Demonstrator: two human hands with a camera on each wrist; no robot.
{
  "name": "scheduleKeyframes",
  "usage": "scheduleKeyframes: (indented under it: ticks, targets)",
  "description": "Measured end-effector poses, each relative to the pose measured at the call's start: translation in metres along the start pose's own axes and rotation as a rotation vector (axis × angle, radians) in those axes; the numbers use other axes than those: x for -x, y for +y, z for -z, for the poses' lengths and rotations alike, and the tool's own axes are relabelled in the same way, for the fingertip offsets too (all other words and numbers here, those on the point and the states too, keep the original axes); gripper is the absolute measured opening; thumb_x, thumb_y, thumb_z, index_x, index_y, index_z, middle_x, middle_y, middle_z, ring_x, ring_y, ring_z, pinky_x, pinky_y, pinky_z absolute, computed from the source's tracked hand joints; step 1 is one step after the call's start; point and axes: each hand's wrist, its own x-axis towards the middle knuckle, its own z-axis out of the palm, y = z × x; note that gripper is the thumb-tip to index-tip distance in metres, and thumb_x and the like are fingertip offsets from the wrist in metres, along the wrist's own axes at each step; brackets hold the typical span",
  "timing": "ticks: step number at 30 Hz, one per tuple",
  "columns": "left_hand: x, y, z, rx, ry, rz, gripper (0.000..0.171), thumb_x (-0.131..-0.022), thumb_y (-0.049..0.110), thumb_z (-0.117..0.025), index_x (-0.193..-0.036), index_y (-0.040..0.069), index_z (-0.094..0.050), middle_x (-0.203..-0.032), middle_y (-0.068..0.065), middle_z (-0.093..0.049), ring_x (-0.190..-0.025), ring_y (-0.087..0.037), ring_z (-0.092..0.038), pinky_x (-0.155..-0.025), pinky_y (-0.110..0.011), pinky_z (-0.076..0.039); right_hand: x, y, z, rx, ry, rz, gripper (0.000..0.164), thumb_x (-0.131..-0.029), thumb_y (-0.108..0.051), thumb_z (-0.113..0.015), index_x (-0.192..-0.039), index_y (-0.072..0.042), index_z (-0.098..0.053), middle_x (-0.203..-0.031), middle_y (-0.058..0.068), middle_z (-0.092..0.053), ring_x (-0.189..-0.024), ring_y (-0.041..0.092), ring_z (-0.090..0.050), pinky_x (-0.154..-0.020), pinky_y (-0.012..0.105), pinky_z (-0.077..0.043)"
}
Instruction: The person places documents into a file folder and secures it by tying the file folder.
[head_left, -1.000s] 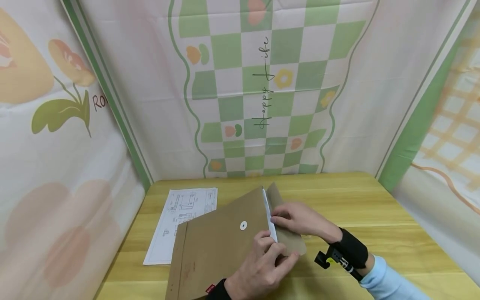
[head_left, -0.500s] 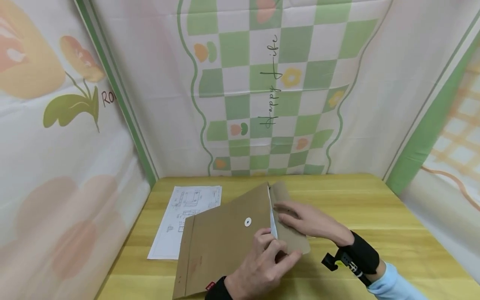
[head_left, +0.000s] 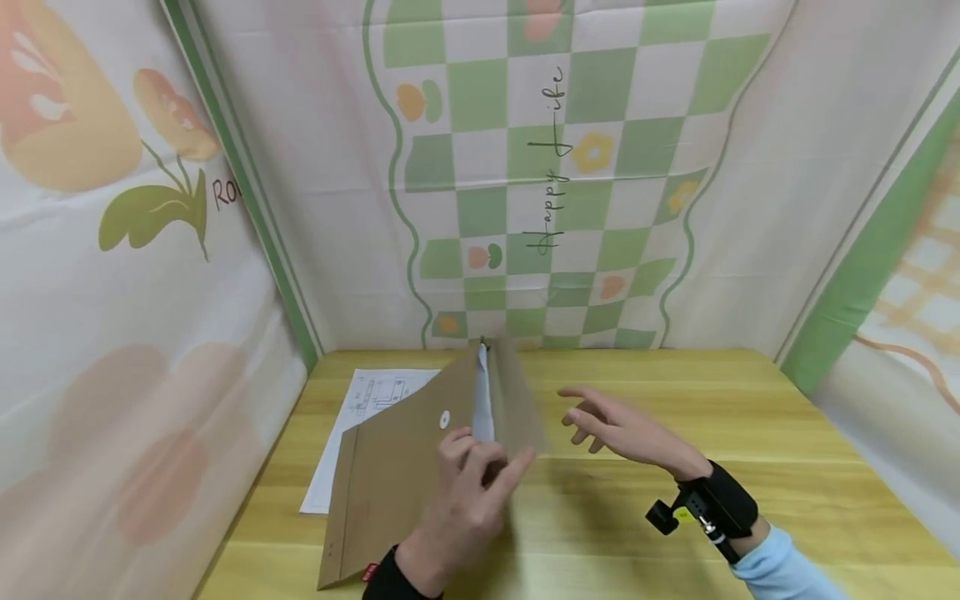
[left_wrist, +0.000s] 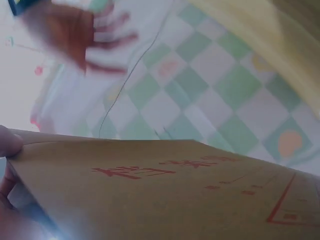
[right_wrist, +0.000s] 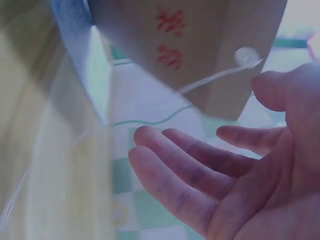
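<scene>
While envelope [head_left: 393, 471] tilts, cloth [head_left: 517, 183] ("Happy Life") hangs.

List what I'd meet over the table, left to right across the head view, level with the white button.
Drawing sheet, brown envelope, white button on its front, pale strip at its opening, flap, right hand.

The left hand [head_left: 465, 500] and right hand [head_left: 630, 429] are viewed from above in the head view, angled forward and down toward the checked cloth [head_left: 480, 212] beyond. The brown envelope [left_wrist: 140, 195] is faced closely from the left wrist; from the right, the palm [right_wrist: 272, 202] is nearest. Envelope and right hand are shared by both wrist views.
</scene>
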Motion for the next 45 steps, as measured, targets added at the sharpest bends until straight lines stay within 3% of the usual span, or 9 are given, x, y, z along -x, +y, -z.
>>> scheduleKeyframes:
  ticks: [6, 15, 26, 31, 37, 41, 45]
  targets:
    - [0.0, -0.019, 0.02, -0.066, 0.06, 0.057, 0.027, -0.09, -0.001, -0.045, -0.099, 0.005, -0.069, -0.08, -0.008, -0.05, -0.082, -0.028, -0.038, -0.077, -0.051, -0.039, -0.009, 0.017, -0.015, -0.071, -0.064, -0.034, 0.047, -0.098, -0.034, -0.043, -0.141, -0.019, -0.032, -0.114, 0.011, -0.057, -0.091, 0.019, -0.062, -0.074, 0.039, -0.052]
    - [0.006, -0.04, 0.038, -0.117, 0.097, 0.099, 0.024, -0.089, -0.001, -0.047, -0.098, 0.002, -0.068, -0.08, -0.01, -0.052, -0.081, -0.031, -0.038, -0.077, -0.05, -0.037, -0.02, 0.045, -0.025, -0.168, -0.124, -0.058, 0.05, -0.098, -0.031, -0.043, -0.141, -0.008, -0.03, -0.115, 0.022, -0.054, -0.094, 0.039, -0.058, -0.074, 0.045, -0.051]
    - [0.024, -0.064, 0.051, -0.16, 0.032, 0.178, 0.027, -0.091, 0.001, -0.043, -0.103, -0.003, -0.066, -0.085, -0.017, -0.053, -0.083, -0.035, -0.039, -0.079, -0.048, -0.033, -0.045, 0.08, -0.043, -0.238, -0.146, -0.138, 0.056, -0.096, -0.035, -0.048, -0.139, -0.003, -0.033, -0.113, 0.022, -0.057, -0.089, 0.034, -0.062, -0.071, 0.045, -0.053]
    - [0.024, -0.065, 0.052, -0.182, 0.063, 0.169, 0.027, -0.089, 0.001, -0.044, -0.103, -0.002, -0.067, -0.083, -0.017, -0.054, -0.082, -0.035, -0.039, -0.077, -0.048, -0.034, -0.061, 0.085, -0.052, -0.237, -0.082, -0.177, 0.049, -0.096, -0.03, -0.048, -0.135, -0.001, -0.037, -0.108, 0.021, -0.057, -0.082, 0.029, -0.06, -0.067, 0.04, -0.052]
    - [0.021, -0.059, 0.052, -0.171, 0.11, 0.167, 0.026, -0.088, 0.0, -0.044, -0.099, -0.003, -0.068, -0.081, -0.016, -0.053, -0.08, -0.034, -0.039, -0.076, -0.047, -0.034, -0.092, 0.076, -0.067, -0.136, 0.08, -0.192, 0.035, -0.095, -0.02, -0.049, -0.124, 0.0, -0.048, -0.094, 0.018, -0.06, -0.069, 0.024, -0.06, -0.058, 0.035, -0.051]
    - [0.018, -0.056, 0.051, -0.156, 0.128, 0.16, 0.026, -0.087, -0.001, -0.045, -0.099, -0.003, -0.068, -0.08, -0.015, -0.053, -0.08, -0.034, -0.039, -0.077, -0.048, -0.035, -0.107, 0.064, -0.083, 0.004, 0.147, -0.129, 0.031, -0.093, -0.016, -0.051, -0.118, 0.002, -0.052, -0.088, 0.012, -0.063, -0.068, 0.021, -0.062, -0.056, 0.032, -0.05]
    - [0.017, -0.053, 0.049, -0.14, 0.133, 0.161, 0.026, -0.087, -0.002, -0.045, -0.1, -0.003, -0.067, -0.081, -0.015, -0.053, -0.08, -0.034, -0.039, -0.077, -0.047, -0.035, -0.118, 0.056, -0.101, 0.106, 0.159, -0.05, 0.03, -0.092, -0.015, -0.051, -0.116, 0.004, -0.053, -0.087, 0.008, -0.063, -0.071, 0.015, -0.06, -0.057, 0.029, -0.048]
